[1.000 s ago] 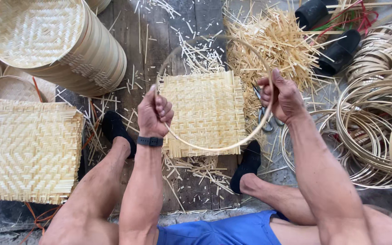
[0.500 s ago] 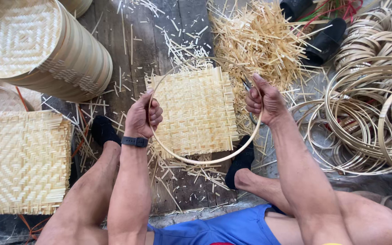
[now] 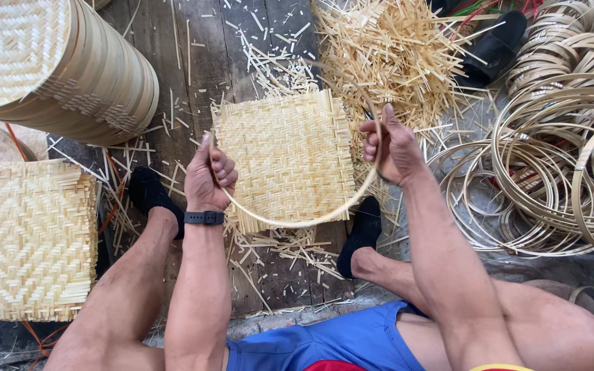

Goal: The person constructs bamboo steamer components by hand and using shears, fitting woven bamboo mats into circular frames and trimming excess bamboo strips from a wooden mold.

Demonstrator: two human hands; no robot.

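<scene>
I hold a thin bamboo hoop (image 3: pixel 297 222) with both hands above a square woven bamboo mat (image 3: pixel 287 154) that lies on the wooden floor between my feet. My left hand (image 3: pixel 209 175), a black band at its wrist, grips the hoop's left side. My right hand (image 3: pixel 390 144) grips its right side. The hoop's near arc curves across the mat's front edge; its far arc is hard to make out against the straw.
A stack of round woven trays (image 3: pixel 56 65) lies on its side at the far left. A pile of square mats (image 3: pixel 25 237) sits at the left. Loose bamboo offcuts (image 3: pixel 393 48) lie beyond the mat. Many bamboo hoops (image 3: pixel 558 165) are heaped at the right.
Both hands have kept hold of the hoop and shifted it slightly lower over the mat; the camera has drifted, so the scene sits a little differently in view.
</scene>
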